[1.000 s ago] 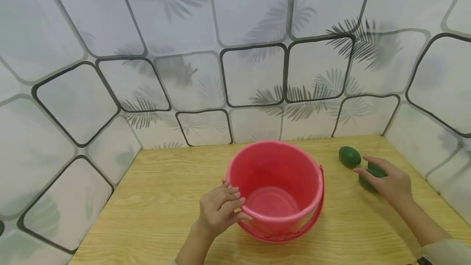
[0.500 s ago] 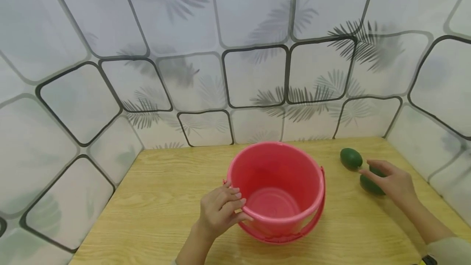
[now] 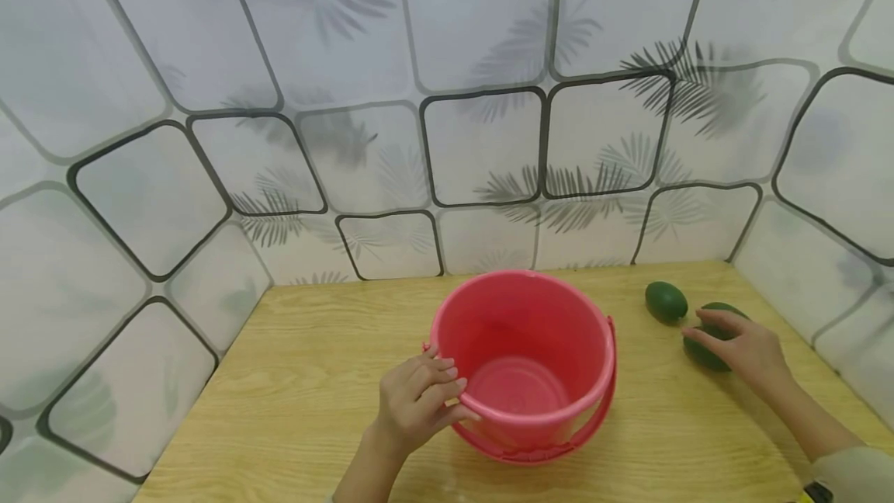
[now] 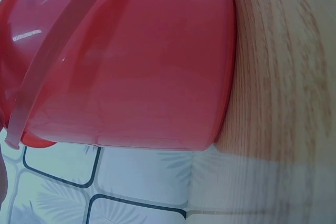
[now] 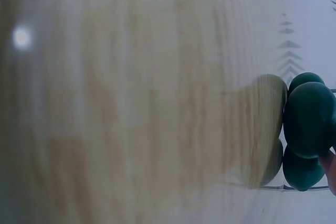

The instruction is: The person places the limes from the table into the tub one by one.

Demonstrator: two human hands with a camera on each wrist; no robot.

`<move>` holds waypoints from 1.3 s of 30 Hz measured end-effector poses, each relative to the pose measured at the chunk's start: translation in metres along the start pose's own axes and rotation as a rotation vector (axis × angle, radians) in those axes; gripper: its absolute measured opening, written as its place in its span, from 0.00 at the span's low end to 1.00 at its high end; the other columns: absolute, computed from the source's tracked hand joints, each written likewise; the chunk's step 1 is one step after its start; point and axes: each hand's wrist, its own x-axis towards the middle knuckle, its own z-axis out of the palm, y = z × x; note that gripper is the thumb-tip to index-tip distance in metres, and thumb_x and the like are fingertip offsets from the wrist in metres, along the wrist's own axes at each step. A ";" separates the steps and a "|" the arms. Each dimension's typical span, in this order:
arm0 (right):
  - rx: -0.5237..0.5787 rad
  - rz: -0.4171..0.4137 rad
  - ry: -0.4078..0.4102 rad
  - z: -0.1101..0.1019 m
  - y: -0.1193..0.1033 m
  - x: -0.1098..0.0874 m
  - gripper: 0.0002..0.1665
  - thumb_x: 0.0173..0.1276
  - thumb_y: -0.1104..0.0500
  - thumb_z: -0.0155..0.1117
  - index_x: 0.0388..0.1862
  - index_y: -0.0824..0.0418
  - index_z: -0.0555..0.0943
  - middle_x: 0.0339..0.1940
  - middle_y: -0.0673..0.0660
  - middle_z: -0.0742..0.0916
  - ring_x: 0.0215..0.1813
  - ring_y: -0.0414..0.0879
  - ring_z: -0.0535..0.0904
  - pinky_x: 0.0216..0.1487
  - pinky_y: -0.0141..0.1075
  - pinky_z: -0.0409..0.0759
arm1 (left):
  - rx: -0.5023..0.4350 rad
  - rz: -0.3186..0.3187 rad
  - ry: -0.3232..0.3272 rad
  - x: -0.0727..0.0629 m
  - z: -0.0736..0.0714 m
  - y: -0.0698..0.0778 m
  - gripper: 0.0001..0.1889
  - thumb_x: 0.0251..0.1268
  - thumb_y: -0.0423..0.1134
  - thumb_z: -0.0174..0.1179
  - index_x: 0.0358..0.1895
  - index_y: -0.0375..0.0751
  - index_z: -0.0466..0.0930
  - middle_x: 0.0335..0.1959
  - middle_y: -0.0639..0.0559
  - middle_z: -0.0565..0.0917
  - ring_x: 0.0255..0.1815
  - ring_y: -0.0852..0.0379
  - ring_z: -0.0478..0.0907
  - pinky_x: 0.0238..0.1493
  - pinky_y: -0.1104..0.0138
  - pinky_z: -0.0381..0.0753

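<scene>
A pink bucket [image 3: 513, 410] stands upright in the middle of the table, its handle hanging down at the front. My left hand [image 3: 415, 400] grips its left rim, the fingers laid over the edge. Three smooth, dark green egg-shaped things lie at the right: a far one [image 3: 666, 301], a near one [image 3: 704, 354] and one behind my fingers [image 3: 725, 307]. Over the near one reaches my right hand [image 3: 750, 348], thumb and fingers spread with a gap between them. The right wrist view shows a fingertip [image 5: 329, 169] at the large front green piece [image 5: 310, 119].
The wooden table [image 3: 300, 379] meets a patterned wall covering [image 3: 482, 146] at the back and both sides. In the left wrist view, the bucket's wall [image 4: 147, 61] fills much of the picture, with bare wood grain beside its base.
My right hand has dipped slightly, so more of the green piece behind its fingers shows. My left hand and the bucket stay in place.
</scene>
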 end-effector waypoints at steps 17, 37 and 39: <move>0.034 0.117 -0.144 0.006 0.003 -0.006 0.36 0.60 0.47 0.69 0.58 0.70 0.74 0.60 0.78 0.72 0.58 0.79 0.63 0.50 0.68 0.68 | -0.011 0.002 0.009 0.004 0.000 0.000 0.22 0.62 0.53 0.60 0.20 0.38 0.80 0.20 0.49 0.80 0.23 0.57 0.81 0.30 0.63 0.86; 0.080 0.206 -0.222 0.019 0.003 -0.017 0.42 0.61 0.44 0.67 0.66 0.67 0.66 0.62 0.83 0.66 0.57 0.80 0.64 0.46 0.67 0.71 | -0.003 -0.012 -0.008 0.006 -0.003 -0.001 0.22 0.63 0.52 0.59 0.20 0.38 0.80 0.19 0.49 0.80 0.23 0.57 0.81 0.28 0.61 0.86; 0.059 0.197 -0.219 0.021 0.005 -0.018 0.43 0.60 0.44 0.68 0.67 0.66 0.65 0.61 0.83 0.67 0.55 0.80 0.66 0.44 0.66 0.73 | -0.003 -0.010 -0.009 0.006 -0.004 -0.001 0.22 0.63 0.53 0.59 0.20 0.38 0.80 0.19 0.49 0.80 0.23 0.57 0.81 0.28 0.61 0.86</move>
